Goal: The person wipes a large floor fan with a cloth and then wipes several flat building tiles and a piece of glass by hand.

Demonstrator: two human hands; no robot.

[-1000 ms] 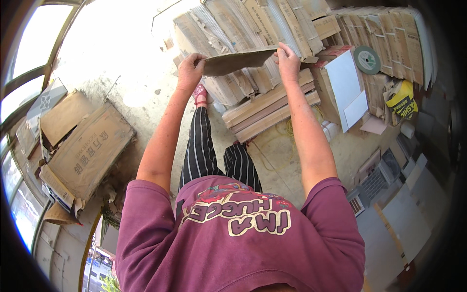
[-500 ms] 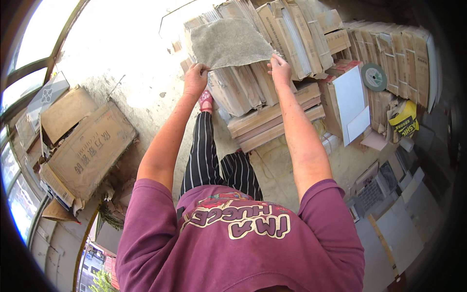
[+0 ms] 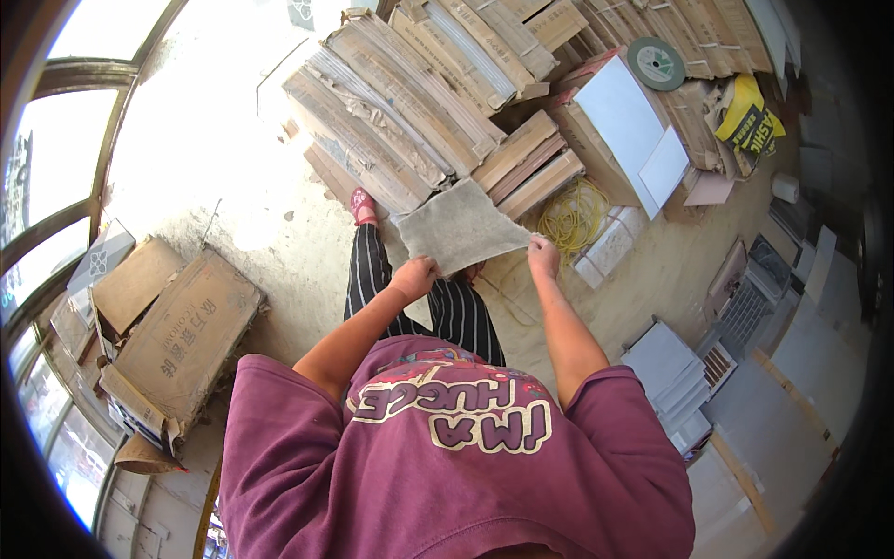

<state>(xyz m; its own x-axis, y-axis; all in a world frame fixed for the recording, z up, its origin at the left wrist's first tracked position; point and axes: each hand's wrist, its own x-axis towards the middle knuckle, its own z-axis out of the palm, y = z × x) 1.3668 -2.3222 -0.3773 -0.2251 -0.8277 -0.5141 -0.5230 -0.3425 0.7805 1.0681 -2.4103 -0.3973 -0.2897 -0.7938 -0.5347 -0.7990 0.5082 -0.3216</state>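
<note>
A grey-green cloth [image 3: 461,226] with a frayed edge is stretched between my two hands, in front of my legs. My left hand [image 3: 415,278] pinches its near left corner. The near right corner is gripped in my right hand [image 3: 543,255], fingers closed. The cloth's far edge hangs over the near end of the stacked cartons and hides part of my right leg and the floor.
Flat cardboard cartons [image 3: 391,102] stand in rows ahead. To their right are a yellow cord coil [image 3: 574,219], a white panel [image 3: 626,130], a green disc [image 3: 656,63] and a yellow-black bag [image 3: 748,121]. A large worn cardboard box [image 3: 191,331] lies at left.
Both hands have drawn the cloth back toward my body, off the carton tops. My view has shifted, so more of the cartons and the yellow cord now show.
</note>
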